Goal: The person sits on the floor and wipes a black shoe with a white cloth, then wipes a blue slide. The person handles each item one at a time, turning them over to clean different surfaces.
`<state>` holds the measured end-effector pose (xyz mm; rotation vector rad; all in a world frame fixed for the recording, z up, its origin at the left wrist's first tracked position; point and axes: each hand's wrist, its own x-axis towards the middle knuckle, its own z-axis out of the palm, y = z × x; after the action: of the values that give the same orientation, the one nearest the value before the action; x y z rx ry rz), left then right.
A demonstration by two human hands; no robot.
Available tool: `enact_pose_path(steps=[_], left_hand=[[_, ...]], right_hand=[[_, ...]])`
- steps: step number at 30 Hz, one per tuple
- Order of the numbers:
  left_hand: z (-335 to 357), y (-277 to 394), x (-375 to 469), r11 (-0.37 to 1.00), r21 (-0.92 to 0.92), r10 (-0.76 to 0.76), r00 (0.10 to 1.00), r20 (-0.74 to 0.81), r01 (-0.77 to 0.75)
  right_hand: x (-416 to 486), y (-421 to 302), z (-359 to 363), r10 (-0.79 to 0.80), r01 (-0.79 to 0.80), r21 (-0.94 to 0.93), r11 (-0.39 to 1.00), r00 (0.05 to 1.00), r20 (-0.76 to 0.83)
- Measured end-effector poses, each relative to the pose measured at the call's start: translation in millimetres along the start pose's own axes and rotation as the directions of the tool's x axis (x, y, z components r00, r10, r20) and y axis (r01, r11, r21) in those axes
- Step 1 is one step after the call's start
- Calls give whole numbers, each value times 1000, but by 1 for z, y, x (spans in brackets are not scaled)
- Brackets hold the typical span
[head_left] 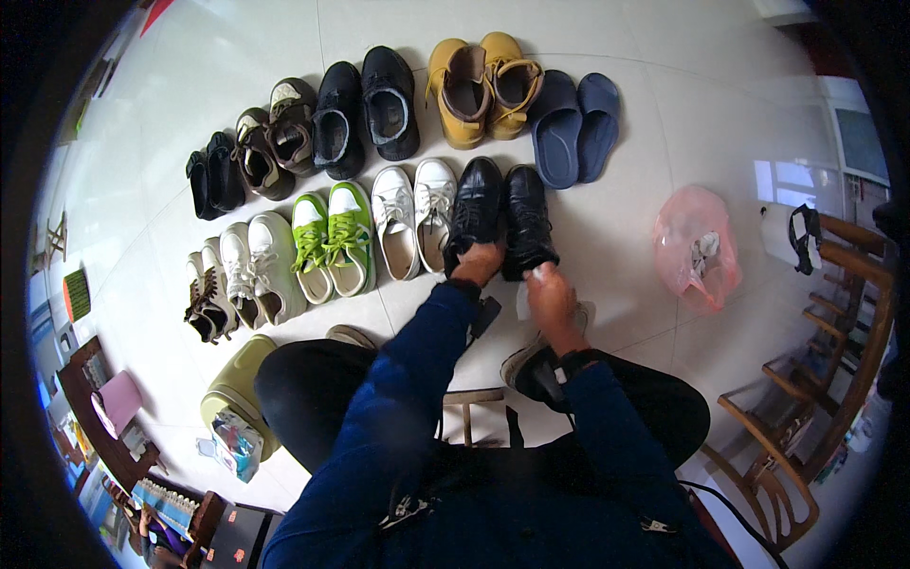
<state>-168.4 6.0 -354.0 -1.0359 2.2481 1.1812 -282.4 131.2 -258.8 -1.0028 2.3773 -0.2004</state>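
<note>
My left hand (478,264) reaches into the opening of the left black leather shoe (478,188); its fingers are mostly hidden there. Beside it, the right black leather shoe (527,213) stands with its heel towards me. Close against that heel is my right hand (553,302), closed on a thin white wipe or tissue (522,301), of which only a little shows. Both shoes rest on the floor at the right end of the nearer row. White lace-up shoes (415,213) stand just left of them.
Green-and-white sneakers (334,238) and other pairs continue the nearer row. Behind it are black sneakers (389,107), tan boots (487,85) and navy slippers (576,128). A pink plastic bag (697,249) lies right; a green bin (242,391) stands left, a wooden chair (775,441) right.
</note>
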Motion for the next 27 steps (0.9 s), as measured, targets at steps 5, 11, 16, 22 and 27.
enact_pose_path(steps=[5,11,16,22,27], left_hand=[[-2,2,-1,996,12,87,996,-26,-87],[21,0,22,988,7,156,986,58,-157],[34,7,29,793,-532,-288,952,101,297],[13,-2,39,994,-108,27,999,18,-25],[7,12,53,992,45,124,977,-175,-118]], right_hand=[[19,10,-17,-98,99,94,991,995,-15],[29,0,-31,-11,-40,357,933,990,140],[31,5,4,65,-98,272,957,990,128],[42,11,21,166,-204,742,638,978,126],[60,-3,-2,-68,-30,795,606,994,90]])
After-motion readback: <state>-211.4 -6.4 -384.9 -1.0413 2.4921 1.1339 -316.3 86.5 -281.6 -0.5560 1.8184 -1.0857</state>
